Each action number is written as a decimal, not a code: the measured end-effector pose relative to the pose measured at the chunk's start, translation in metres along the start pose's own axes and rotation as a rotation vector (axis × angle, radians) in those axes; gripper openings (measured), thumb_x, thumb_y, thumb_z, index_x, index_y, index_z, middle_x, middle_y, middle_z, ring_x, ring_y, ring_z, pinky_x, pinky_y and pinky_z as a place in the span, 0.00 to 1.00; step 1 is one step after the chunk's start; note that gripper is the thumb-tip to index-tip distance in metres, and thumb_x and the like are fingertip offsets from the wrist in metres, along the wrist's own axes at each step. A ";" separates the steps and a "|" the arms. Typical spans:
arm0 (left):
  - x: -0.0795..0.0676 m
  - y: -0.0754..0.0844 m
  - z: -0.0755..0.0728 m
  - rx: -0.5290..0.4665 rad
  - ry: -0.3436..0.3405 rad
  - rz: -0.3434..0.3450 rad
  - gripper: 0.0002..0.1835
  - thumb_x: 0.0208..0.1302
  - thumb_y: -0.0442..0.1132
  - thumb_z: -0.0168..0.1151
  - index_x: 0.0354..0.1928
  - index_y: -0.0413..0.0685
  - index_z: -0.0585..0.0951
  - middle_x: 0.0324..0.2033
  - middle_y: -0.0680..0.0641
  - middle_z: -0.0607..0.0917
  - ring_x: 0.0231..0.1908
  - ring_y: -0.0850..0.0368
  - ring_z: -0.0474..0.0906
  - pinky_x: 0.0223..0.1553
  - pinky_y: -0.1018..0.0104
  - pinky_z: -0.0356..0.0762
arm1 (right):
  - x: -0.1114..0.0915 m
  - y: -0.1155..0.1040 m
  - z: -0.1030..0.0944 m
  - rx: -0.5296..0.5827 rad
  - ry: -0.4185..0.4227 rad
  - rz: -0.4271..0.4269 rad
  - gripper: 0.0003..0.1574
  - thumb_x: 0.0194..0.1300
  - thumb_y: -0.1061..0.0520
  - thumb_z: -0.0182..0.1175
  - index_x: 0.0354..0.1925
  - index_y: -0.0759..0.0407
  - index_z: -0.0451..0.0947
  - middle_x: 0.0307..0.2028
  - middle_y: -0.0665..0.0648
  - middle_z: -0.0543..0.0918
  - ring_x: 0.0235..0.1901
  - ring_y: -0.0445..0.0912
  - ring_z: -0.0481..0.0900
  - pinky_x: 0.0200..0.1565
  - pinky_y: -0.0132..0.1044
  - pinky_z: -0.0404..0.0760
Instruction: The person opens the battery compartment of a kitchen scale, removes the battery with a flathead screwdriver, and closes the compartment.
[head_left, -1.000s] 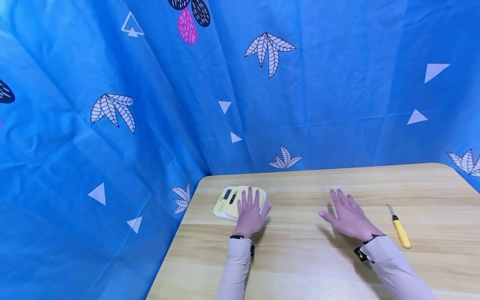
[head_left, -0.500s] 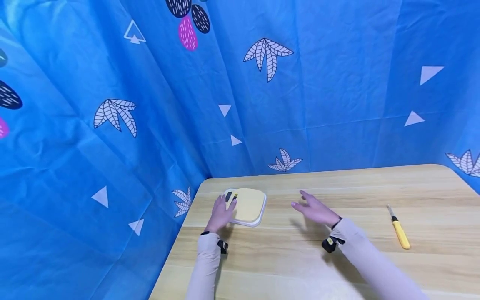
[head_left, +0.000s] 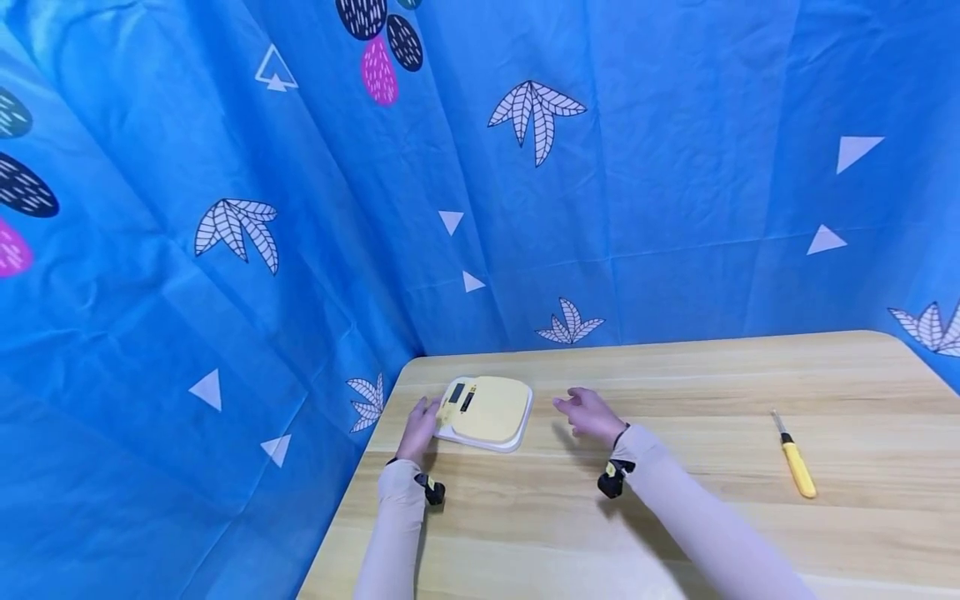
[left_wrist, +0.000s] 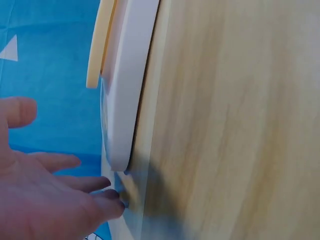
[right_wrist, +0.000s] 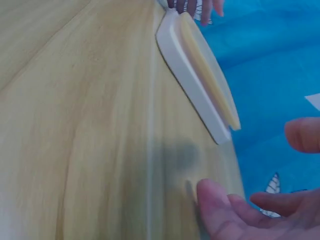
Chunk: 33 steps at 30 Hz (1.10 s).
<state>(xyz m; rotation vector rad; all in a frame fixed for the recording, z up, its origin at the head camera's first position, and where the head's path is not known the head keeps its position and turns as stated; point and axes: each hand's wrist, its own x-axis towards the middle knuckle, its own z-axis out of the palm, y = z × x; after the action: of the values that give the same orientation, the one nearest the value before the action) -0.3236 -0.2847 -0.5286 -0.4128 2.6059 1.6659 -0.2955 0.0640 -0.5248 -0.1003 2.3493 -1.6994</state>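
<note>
A kitchen scale with a pale yellow top plate and white base lies flat at the table's back left, its small dark display on the left part. My left hand is at the scale's left edge, fingertips close by the base. In the left wrist view that hand has its fingers extended past the end of the white base, thumb apart. To the right of the scale, my right hand hovers with relaxed, slightly bent fingers, a gap between it and the scale. The right wrist view shows this hand holding nothing.
A screwdriver with a yellow handle lies on the right side of the wooden table. A blue patterned curtain hangs behind the table and along its left side.
My left hand has moved left from over the scale to its left edge. My right hand has come leftward toward the scale, its fingers less spread. The screwdriver stays put.
</note>
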 end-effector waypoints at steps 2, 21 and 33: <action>0.001 0.003 0.001 0.000 -0.012 0.004 0.39 0.81 0.55 0.45 0.82 0.39 0.50 0.81 0.33 0.52 0.81 0.33 0.42 0.84 0.37 0.38 | 0.004 -0.002 0.006 0.004 0.023 0.017 0.44 0.79 0.47 0.54 0.75 0.79 0.54 0.68 0.81 0.69 0.47 0.59 0.85 0.47 0.44 0.92; 0.004 0.005 0.016 0.004 -0.052 0.028 0.34 0.82 0.50 0.43 0.77 0.32 0.60 0.78 0.31 0.60 0.80 0.33 0.51 0.84 0.40 0.46 | 0.015 -0.013 0.066 0.049 0.053 -0.021 0.29 0.75 0.54 0.59 0.63 0.76 0.74 0.44 0.67 0.84 0.31 0.48 0.81 0.42 0.39 0.86; -0.009 0.011 0.018 0.087 -0.141 -0.013 0.36 0.83 0.56 0.40 0.78 0.35 0.60 0.78 0.31 0.58 0.79 0.31 0.51 0.82 0.34 0.47 | 0.005 -0.020 0.070 0.104 0.009 -0.016 0.17 0.76 0.56 0.57 0.49 0.70 0.81 0.28 0.53 0.74 0.23 0.41 0.71 0.28 0.31 0.73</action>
<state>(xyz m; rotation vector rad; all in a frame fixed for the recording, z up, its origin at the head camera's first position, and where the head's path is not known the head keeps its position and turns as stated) -0.3198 -0.2624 -0.5253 -0.2972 2.5550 1.5119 -0.2862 -0.0079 -0.5272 -0.0937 2.2675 -1.8289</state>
